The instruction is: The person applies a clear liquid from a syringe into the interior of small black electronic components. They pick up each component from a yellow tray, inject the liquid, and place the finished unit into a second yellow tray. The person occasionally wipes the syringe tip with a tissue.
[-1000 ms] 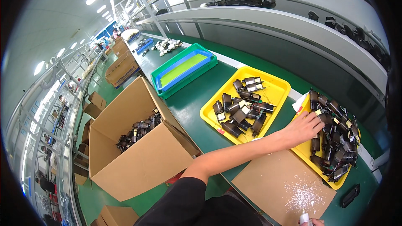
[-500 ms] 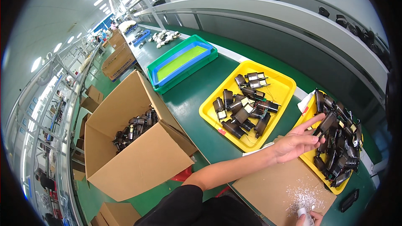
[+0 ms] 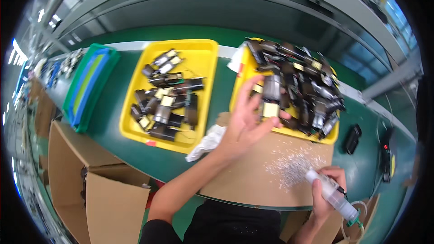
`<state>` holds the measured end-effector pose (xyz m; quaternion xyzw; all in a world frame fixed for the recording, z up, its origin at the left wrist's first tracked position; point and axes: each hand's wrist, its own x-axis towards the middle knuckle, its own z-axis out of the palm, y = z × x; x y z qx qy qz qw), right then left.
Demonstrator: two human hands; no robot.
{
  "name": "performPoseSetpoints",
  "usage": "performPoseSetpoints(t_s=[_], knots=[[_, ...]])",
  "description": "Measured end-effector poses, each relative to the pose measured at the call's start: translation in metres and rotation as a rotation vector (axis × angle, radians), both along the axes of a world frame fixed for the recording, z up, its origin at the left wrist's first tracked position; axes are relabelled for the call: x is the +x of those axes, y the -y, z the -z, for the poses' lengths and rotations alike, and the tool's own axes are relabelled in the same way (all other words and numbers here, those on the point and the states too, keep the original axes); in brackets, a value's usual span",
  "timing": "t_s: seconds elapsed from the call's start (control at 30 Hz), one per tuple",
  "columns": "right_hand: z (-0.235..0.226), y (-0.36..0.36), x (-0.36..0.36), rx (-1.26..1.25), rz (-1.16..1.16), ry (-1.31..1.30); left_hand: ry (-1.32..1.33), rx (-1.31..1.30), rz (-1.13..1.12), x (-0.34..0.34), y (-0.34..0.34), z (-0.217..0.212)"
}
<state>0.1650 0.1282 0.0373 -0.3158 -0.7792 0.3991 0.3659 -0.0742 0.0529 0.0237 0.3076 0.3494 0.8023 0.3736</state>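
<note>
My left hand (image 3: 246, 129) is closed around a dark translucent plastic part (image 3: 272, 86) with a pale yellow square pad at its near end. It holds this part over the near left side of the right yellow tray (image 3: 336, 129), which is heaped with similar dark parts (image 3: 312, 92) and thin wires. In my right hand (image 3: 326, 199) is a clear dispensing syringe (image 3: 334, 196) with a whitish front end and a green fitting with a thin tube at its rear. The front end points at white specks (image 3: 291, 168) scattered over a brown cardboard sheet (image 3: 244, 176).
Another yellow tray (image 3: 205, 63) with several dark parts stands to the left, a crumpled white cloth (image 3: 209, 143) beside it. Farther left are a green tray (image 3: 101, 79) and an open cardboard box (image 3: 113, 203). A black object (image 3: 352, 139) and a black device with a red light (image 3: 386, 153) lie at right.
The view has swung to the right. My left hand has drawn back slightly from the heap with the dark part between its fingers. My right hand still holds the syringe, now seen more fully.
</note>
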Motion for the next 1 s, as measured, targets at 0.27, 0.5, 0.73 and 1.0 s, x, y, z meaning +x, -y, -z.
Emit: performPoseSetpoints(t_s=[0.27, 0.5, 0.73, 1.0], knots=[[0.008, 0.01, -0.001, -0.022, -0.004, -0.006, -0.327, -0.115, 0.016, 0.012, -0.005, 0.006], [0.006, 0.01, -0.002, -0.008, -0.002, -0.081, 0.142, -0.064, 0.027, 0.009, -0.002, -0.001], [0.007, 0.009, -0.01, -0.022, -0.003, -0.024, 0.216, -0.092, 0.055, -0.002, -0.001, 0.005], [0.012, 0.005, -0.012, -0.103, -0.001, 0.088, 0.252, -0.134, 0.092, -0.005, 0.001, 0.005]])
